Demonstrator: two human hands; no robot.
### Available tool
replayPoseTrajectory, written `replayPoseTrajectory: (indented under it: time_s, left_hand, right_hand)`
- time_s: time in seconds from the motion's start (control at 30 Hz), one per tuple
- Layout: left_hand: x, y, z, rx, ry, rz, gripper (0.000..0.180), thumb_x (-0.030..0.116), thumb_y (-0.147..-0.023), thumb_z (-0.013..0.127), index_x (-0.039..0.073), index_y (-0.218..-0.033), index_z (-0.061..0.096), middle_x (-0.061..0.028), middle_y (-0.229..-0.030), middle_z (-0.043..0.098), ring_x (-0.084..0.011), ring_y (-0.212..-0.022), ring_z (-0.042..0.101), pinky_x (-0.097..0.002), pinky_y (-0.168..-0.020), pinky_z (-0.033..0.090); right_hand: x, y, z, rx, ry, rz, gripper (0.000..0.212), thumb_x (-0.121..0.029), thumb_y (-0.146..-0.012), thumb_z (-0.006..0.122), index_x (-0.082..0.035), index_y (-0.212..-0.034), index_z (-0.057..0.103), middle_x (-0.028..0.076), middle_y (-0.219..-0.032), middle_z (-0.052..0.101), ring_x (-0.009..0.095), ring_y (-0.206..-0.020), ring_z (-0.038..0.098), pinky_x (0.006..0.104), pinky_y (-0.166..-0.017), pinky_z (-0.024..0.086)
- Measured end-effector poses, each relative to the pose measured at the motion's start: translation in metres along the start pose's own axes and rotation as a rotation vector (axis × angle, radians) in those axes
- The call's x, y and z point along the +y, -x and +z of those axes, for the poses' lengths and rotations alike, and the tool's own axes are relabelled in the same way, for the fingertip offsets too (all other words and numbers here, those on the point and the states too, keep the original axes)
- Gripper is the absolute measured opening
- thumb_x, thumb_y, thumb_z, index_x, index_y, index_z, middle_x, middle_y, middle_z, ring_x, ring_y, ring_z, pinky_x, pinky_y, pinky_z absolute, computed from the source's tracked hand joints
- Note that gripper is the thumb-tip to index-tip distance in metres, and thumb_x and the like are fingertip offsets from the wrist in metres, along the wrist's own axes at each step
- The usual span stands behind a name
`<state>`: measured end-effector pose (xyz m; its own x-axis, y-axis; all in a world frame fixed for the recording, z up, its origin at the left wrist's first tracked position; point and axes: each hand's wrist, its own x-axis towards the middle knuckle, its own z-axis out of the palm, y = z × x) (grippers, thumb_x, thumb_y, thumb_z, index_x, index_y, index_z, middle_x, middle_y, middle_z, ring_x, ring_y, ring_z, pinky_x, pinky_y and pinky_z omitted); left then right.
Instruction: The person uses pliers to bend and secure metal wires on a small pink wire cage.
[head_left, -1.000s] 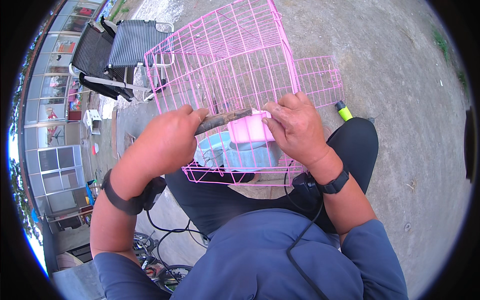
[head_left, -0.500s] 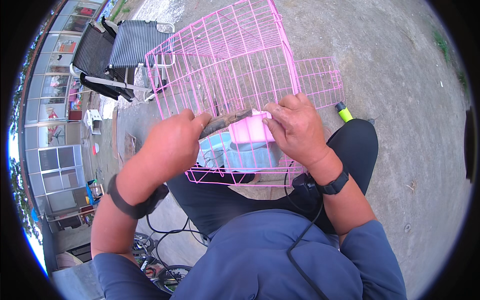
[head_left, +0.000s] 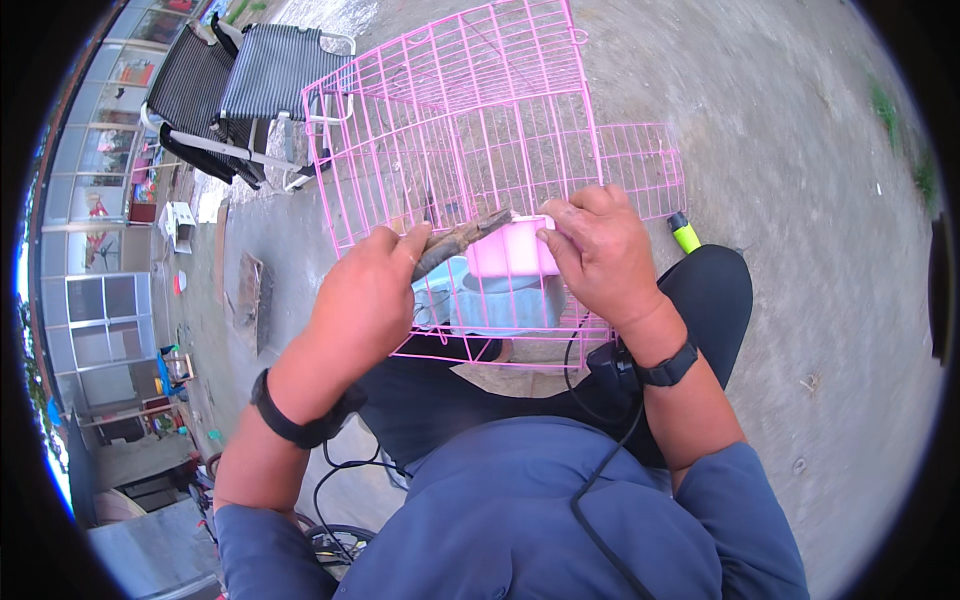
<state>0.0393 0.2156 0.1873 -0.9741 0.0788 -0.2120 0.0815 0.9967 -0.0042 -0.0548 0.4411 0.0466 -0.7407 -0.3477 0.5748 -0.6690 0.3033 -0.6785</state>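
A pink wire cage [head_left: 430, 118] stands tilted in front of me, between my legs. My left hand [head_left: 372, 290] is closed round a worn, brownish tool [head_left: 450, 245] that looks like old pliers; its tip reaches the rim of a pink plastic box [head_left: 508, 252] at the cage's near wall. At that box's right corner, the thumb and fingers of my right hand [head_left: 610, 260] are pinched together, against the cage wires. What lies between those fingers is hidden. Below the pink box, pale blue containers [head_left: 510, 305] show through the wires.
Two striped folding chairs [head_left: 270, 75] stand at the far left. A yellow-green and black object [head_left: 685, 232] lies beside my right knee. A black cable [head_left: 600, 465] runs over my shirt. Part of a bicycle [head_left: 335, 545] shows at lower left, near a windowed building [head_left: 105, 320].
My left hand and the tool have shifted slightly right, and the tool's tip has risen a little. The cage has moved slightly in view. My right hand keeps its pinch at the box corner.
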Motion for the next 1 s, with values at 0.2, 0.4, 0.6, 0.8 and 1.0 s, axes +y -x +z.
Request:
replayPoseTrajectory:
  time_s: [0.2,0.4,0.6,0.8,1.0]
  left_hand:
    - [-0.044,0.013,0.009,0.156,0.425,-0.217,0.047,-0.001,-0.092,0.053,0.004,-0.138,0.058,-0.0174,-0.107,0.068,-0.0311,-0.099,0.067,-0.0404,-0.089,0.052]
    - [-0.092,0.026,0.062,0.616,0.539,-0.547,0.040,0.004,-0.096,0.054,0.000,-0.136,0.059,-0.0158,-0.109,0.068,-0.0256,-0.097,0.067,-0.0379,-0.089,0.052]
    - [-0.102,0.037,0.092,0.721,0.648,-0.597,0.034,0.004,-0.096,0.055,-0.003,-0.128,0.060,-0.0126,-0.105,0.066,-0.0201,-0.093,0.064,-0.0347,-0.086,0.051]
    - [-0.103,0.042,0.107,0.640,0.838,-0.615,0.035,0.004,-0.095,0.054,-0.004,-0.130,0.059,-0.0135,-0.109,0.066,-0.0207,-0.099,0.064,-0.0353,-0.091,0.050]
    - [-0.105,0.041,0.131,0.658,0.966,-0.638,0.045,0.004,-0.096,0.053,-0.004,-0.140,0.054,-0.0173,-0.118,0.065,-0.0247,-0.110,0.064,-0.0359,-0.100,0.048]
  right_hand:
    - [-0.007,-0.002,-0.004,-0.051,0.045,0.000,0.021,-0.009,-0.081,0.076,-0.009,-0.101,0.073,0.009,-0.089,0.062,0.032,-0.082,0.057,0.0420,-0.073,0.048]
    - [-0.014,-0.009,-0.011,-0.150,0.135,0.010,0.021,-0.007,-0.080,0.074,-0.009,-0.101,0.070,0.010,-0.090,0.063,0.033,-0.085,0.058,0.0437,-0.077,0.049]
    - [-0.022,-0.014,-0.011,-0.189,0.257,0.042,0.022,-0.005,-0.080,0.074,-0.010,-0.101,0.070,0.010,-0.093,0.065,0.034,-0.086,0.059,0.0438,-0.078,0.049]
    - [-0.023,-0.011,-0.004,-0.112,0.290,0.043,0.020,-0.005,-0.079,0.076,-0.009,-0.099,0.072,0.010,-0.093,0.067,0.033,-0.085,0.061,0.0422,-0.077,0.051]
    - [-0.024,-0.013,-0.003,-0.095,0.344,-0.004,0.022,-0.006,-0.081,0.077,-0.007,-0.102,0.073,0.011,-0.096,0.069,0.033,-0.089,0.063,0.0424,-0.079,0.053]
